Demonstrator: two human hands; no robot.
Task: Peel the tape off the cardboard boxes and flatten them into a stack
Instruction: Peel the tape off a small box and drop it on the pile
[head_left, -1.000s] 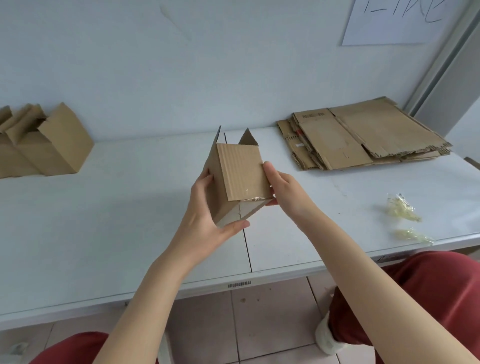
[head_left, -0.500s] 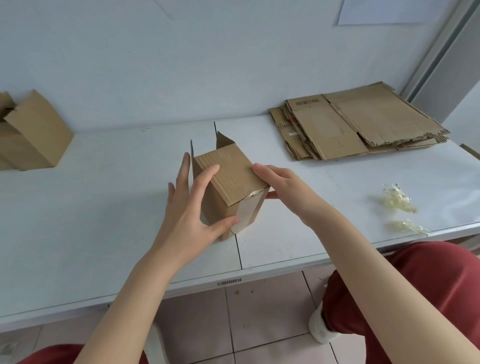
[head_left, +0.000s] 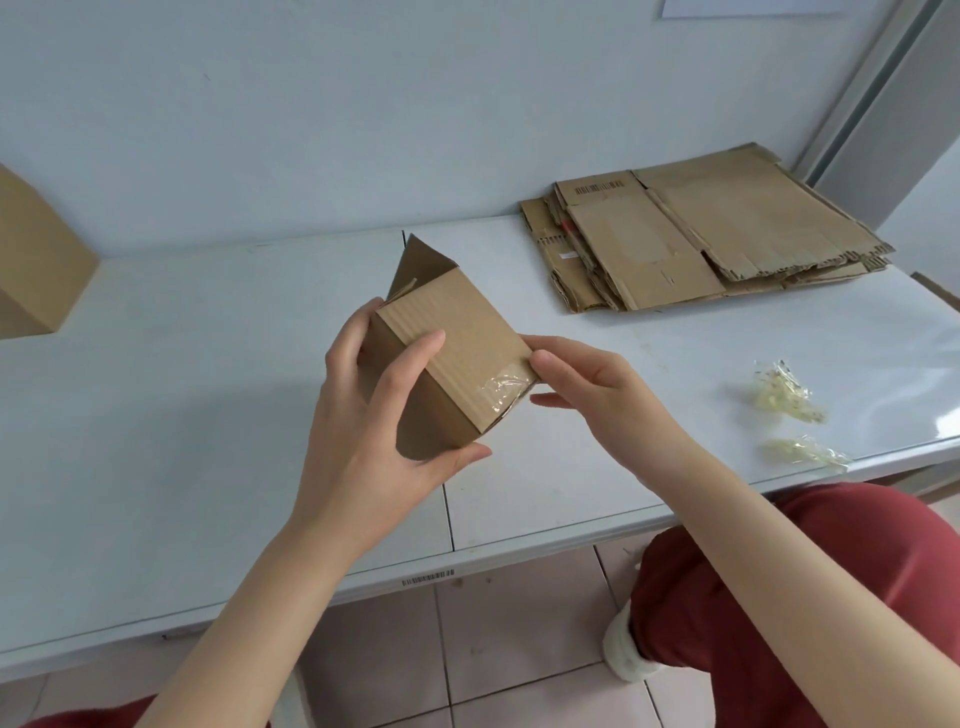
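**A:** Since half a second ago your left hand (head_left: 374, 415) has closed. The fingers that stood spread over the small box (head_left: 457, 338) now wrap it, thumb under the lowest corner and forefinger across the top face. You have also turned the box, so its taped corner faces you.

**B:** You are working over a white table (head_left: 182, 415) set against a pale wall, with a sheet of paper (head_left: 779, 8) at the wall's top edge. Below the table's front edge, which carries a barcode sticker (head_left: 428, 577), you can see tiled floor and your red trousers (head_left: 831, 571).

**A:** At the far right, against the wall, lies the stack of flattened boxes (head_left: 701, 234). Two wads of crumpled tape (head_left: 784, 395) sit near the front right edge. Another box (head_left: 36, 265) stands at the far left, cut off by the frame. Your hands are between that box and the stack, well apart from both.

**B:** You hold the small box tilted over the table's middle seam, its open flaps pointing toward the wall. Your left hand grasps its left side. Your right hand (head_left: 587, 384) pinches the right corner between thumb and forefinger, just beside the wrinkled clear tape (head_left: 501, 387). Whether you have the tape's edge itself, I cannot tell.
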